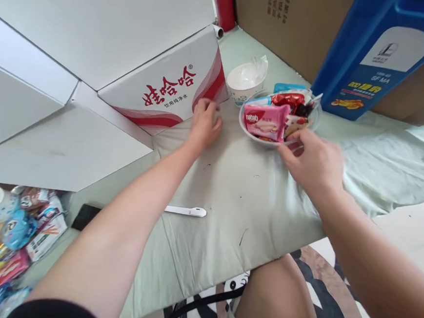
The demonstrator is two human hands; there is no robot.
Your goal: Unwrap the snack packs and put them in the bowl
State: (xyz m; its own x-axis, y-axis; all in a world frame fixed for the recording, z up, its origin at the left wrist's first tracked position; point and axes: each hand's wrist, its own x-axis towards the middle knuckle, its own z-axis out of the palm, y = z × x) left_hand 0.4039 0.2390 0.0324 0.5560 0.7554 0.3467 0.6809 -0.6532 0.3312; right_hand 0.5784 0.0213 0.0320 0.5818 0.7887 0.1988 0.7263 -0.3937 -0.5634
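My left hand (203,123) rests on the pale green cloth (231,190), fingers curled against the lower corner of a white and red cardboard box (166,89). My right hand (312,162) is at the near rim of a clear bowl (312,123), its fingers pinched on the rim; motion blurs it. The bowl is filled with snack packets, with a pink wafer packet (266,121) in front and a red packet (288,99) behind.
A white paper cup (244,83) with crumpled plastic stands behind the bowl. A blue jug (378,49) leans at the back right before brown cartons. A white plastic piece (186,210) lies on the cloth. Several snack packets (18,237) are piled at the lower left.
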